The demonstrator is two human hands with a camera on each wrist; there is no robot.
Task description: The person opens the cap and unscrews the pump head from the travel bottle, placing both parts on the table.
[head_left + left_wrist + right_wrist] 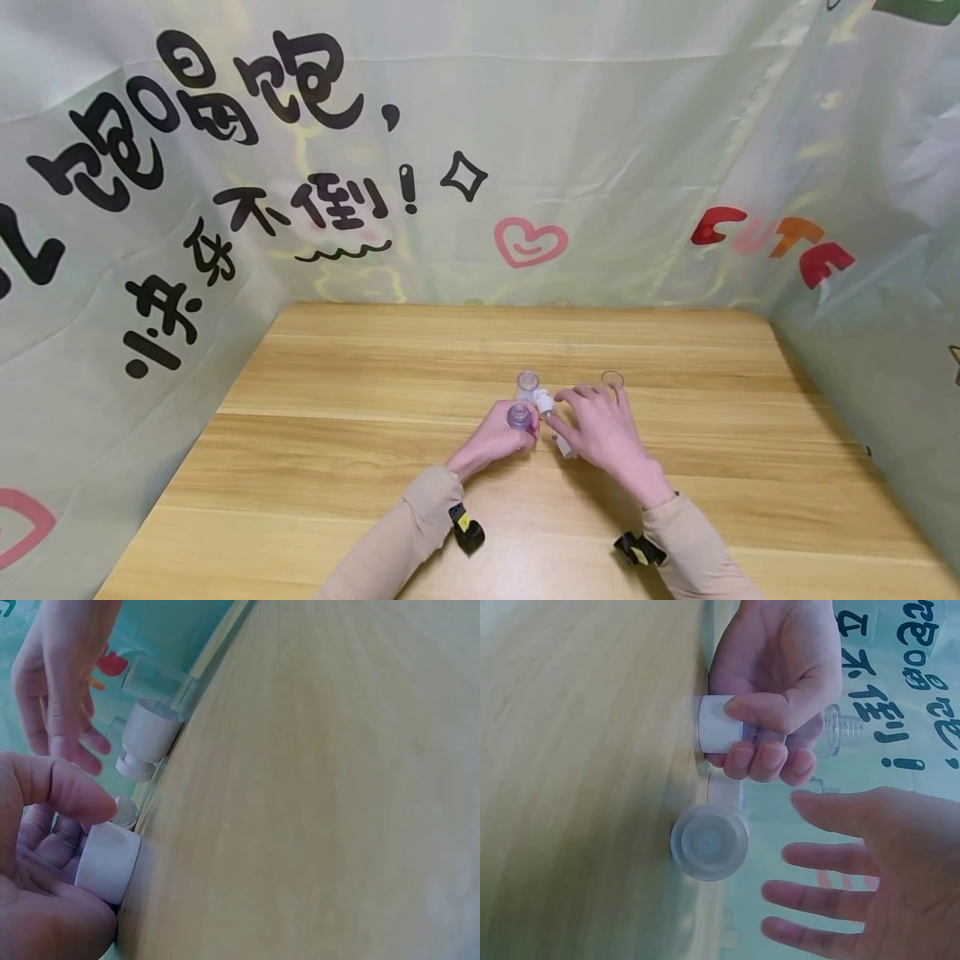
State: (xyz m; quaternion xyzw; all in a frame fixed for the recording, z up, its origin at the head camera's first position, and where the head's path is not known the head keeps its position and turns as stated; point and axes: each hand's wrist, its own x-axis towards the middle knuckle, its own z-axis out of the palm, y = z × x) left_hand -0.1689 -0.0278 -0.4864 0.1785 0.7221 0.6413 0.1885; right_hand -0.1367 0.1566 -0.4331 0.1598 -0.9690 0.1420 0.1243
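My left hand (pixel 504 429) grips a clear bottle (pixel 519 415) with a white base (pixel 720 724). The bottle stands upright, its threaded neck (pixel 844 729) bare above my fingers. My right hand (pixel 603 425) is held over the table with fingers spread and nothing between them. Below and beside its thumb lies a white pump top (pixel 564 446), seen end-on as a round white piece (pixel 709 842) in the right wrist view. A second clear bottle (pixel 528 382) stands just behind the left hand, next to another white piece (pixel 544 403).
The wooden table (pixel 337 467) reaches back to a printed cloth wall (pixel 615 167), with cloth on both sides too. A thin dark ring (pixel 612 378) shows on the table beyond the right fingertips.
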